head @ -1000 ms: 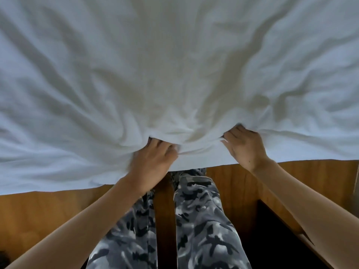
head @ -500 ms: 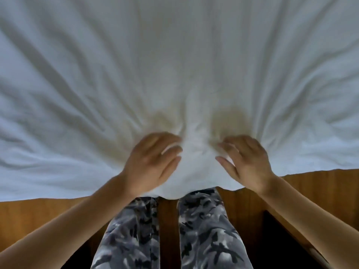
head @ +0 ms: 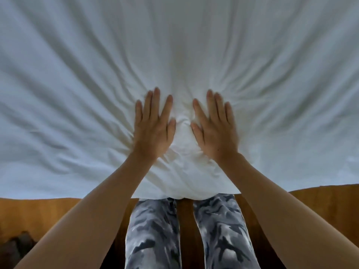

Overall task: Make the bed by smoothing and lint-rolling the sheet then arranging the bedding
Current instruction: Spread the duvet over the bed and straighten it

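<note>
A white sheet (head: 174,45) covers the bed and fills the upper part of the view, with long wrinkles fanning outward from my hands. My left hand (head: 153,125) lies flat on the sheet, fingers straight and slightly spread. My right hand (head: 213,127) lies flat beside it in the same way. A bunched ridge of fabric stands between the two hands. The sheet's near edge hangs over the bed side just in front of my legs.
A wooden bed frame (head: 48,212) runs along the near edge below the sheet. My legs in grey camouflage trousers (head: 155,230) stand against it. Something dark lies at the lower left corner (head: 13,247).
Both hands let go of the sheet's edge, moved forward onto the bed and flattened out on the fabric. The sheet has been pulled smoother, with finer wrinkles than before.
</note>
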{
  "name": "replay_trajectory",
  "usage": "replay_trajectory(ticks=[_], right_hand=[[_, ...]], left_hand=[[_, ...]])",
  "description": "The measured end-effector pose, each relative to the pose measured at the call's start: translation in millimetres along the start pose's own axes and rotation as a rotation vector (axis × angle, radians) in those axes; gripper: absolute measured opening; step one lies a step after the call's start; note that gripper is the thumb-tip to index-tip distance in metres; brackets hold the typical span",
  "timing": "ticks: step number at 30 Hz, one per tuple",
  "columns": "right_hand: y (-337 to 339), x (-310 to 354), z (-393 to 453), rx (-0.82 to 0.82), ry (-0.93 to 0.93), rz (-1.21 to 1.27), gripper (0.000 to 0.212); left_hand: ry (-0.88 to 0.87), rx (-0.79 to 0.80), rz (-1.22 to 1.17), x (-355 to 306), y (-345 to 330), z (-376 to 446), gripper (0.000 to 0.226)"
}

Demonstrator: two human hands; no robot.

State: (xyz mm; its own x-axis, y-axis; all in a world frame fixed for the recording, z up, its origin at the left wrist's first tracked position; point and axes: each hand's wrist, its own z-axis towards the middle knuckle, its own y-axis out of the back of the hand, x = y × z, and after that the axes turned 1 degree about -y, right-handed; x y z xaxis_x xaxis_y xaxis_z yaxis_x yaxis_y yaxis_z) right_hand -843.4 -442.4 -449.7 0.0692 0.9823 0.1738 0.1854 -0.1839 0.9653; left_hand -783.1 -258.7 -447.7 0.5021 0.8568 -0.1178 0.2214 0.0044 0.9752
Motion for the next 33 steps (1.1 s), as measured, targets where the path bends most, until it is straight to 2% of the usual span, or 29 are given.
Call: replay_trajectory(ticks=[4, 7, 9, 11, 14, 17, 20, 21, 23, 24, 28, 31, 33], right_hand=[[2.8, 6.1, 0.3, -0.001, -0.038, -0.030, 0.053], [6.7, 19.7, 0.3, -0.010, -0.181, 0.031, 0.052], [6.5, 46.0, 6.4, -0.041, -0.335, 0.105, 0.053], [6.2, 86.0, 16.1, -0.057, -0.402, 0.164, 0.056], [-2.0, 164.4, 36.9, -0.030, -0.192, 0.174, 0.061], [-28.0, 270.8, 54.2, -0.056, 0.017, 0.204, 0.057], [-51.5, 385.4, 67.4, -0.069, 0.160, 0.293, 0.057], [-57.4, 415.4, 69.3, -0.074, 0.225, 0.298, 0.056], [-63.2, 453.8, 70.6, -0.066, 0.322, 0.263, 0.052], [-63.9, 462.3, 70.7, -0.062, 0.354, 0.237, 0.051], [-52.7, 461.9, 64.6, -0.070, 0.413, 0.199, 0.052], [-47.8, 463.1, 32.7, 0.031, 0.480, 0.115, 0.073], [-50.2, 471.0, 21.6, 0.053, 0.411, 0.004, 0.072]], left_hand=[[0.001, 0.003, -0.038, 0.3, 9.3, 2.7, 0.055], [-0.166, -0.004, -0.079, 17.1, 18.8, -3.0, 0.052], [-0.208, -0.046, -0.057, 57.8, 23.6, -11.3, 0.049], [-0.064, -0.058, -0.001, 123.3, 25.8, -34.4, 0.049], [0.220, -0.001, 0.039, 245.7, 30.2, -80.4, 0.059], [0.502, 0.085, 0.014, 350.2, 41.0, -127.9, 0.070], [0.893, 0.178, -0.184, 416.6, 45.5, -162.8, 0.072], [0.961, 0.224, -0.262, 431.0, 46.0, -170.3, 0.073], [0.992, 0.282, -0.340, 445.3, 48.3, -178.7, 0.074], [0.990, 0.259, -0.358, 446.9, 47.8, -182.1, 0.075], [1.024, -0.081, -0.395, 430.7, 49.1, -186.8, 0.061], [0.964, -0.119, -0.299, 432.0, 50.0, -184.7, 0.048], [0.869, -0.134, -0.280, 440.1, 52.3, -188.1, 0.046]])
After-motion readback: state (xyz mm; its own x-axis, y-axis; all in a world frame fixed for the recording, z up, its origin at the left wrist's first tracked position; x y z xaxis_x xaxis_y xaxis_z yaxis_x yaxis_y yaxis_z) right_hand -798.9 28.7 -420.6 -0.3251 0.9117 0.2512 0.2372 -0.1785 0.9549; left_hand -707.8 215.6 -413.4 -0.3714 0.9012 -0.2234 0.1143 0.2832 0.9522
